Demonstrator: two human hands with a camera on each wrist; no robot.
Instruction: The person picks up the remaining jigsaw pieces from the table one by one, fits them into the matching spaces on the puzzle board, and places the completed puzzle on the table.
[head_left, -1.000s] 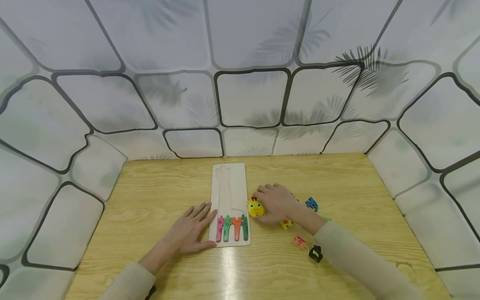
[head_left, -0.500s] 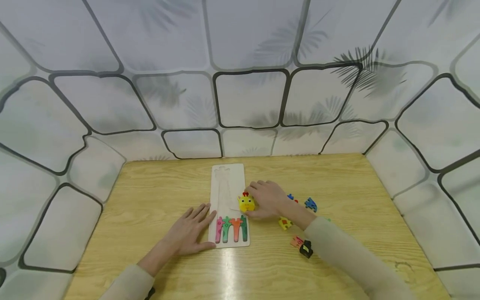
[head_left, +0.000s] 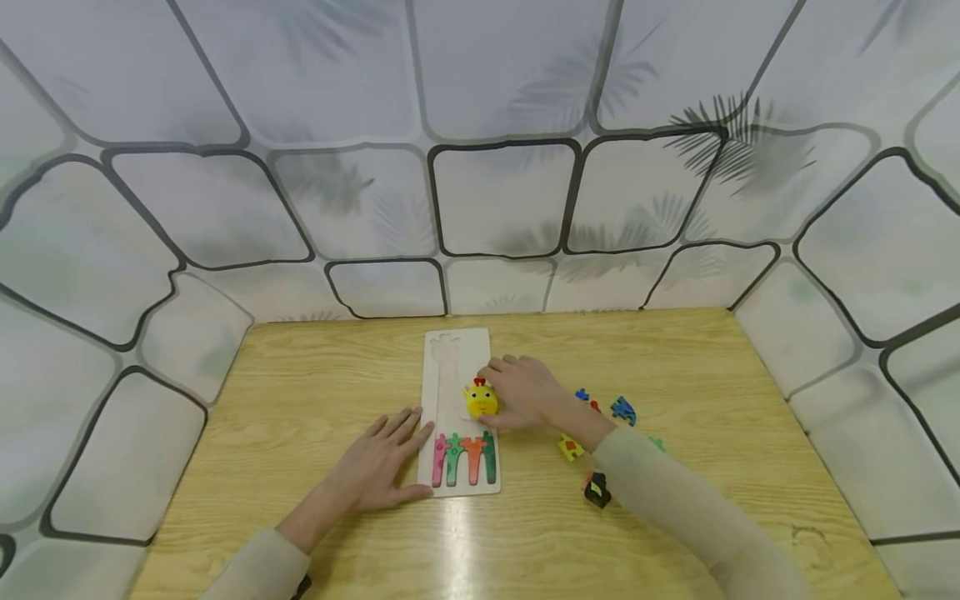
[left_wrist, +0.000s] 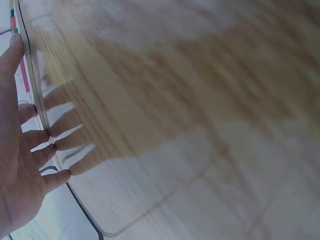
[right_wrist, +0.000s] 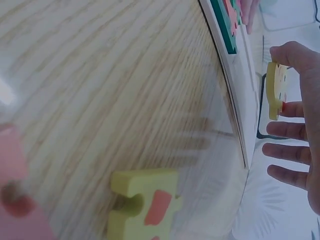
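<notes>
Pinched between the thumb and index finger of my right hand [head_left: 521,396] is a yellow giraffe-head puzzle piece [head_left: 481,400] with red-tipped horns. It is over the right half of the white puzzle board [head_left: 476,354]; the right wrist view shows the giraffe head [right_wrist: 273,90] raised above the board's surface. My left hand [head_left: 378,467] lies with fingers spread at the board's left edge, touching it. In the board's near end sit leg pieces: pink [head_left: 438,462], green [head_left: 452,462], orange [head_left: 473,460] and dark green [head_left: 490,462]. A long neck-shaped recess [head_left: 447,367] runs up the board.
Right of the board lie loose pieces: a yellow piece with red spots [head_left: 570,447], a blue piece [head_left: 622,409], a small blue piece [head_left: 582,393] and a green one [head_left: 657,443] partly behind the sleeve. A black device [head_left: 597,490] at the right wrist covers most of a pink piece.
My right hand has carried the giraffe head leftward and slightly away, from beside the board to over it. The left hand has stayed in place.
</notes>
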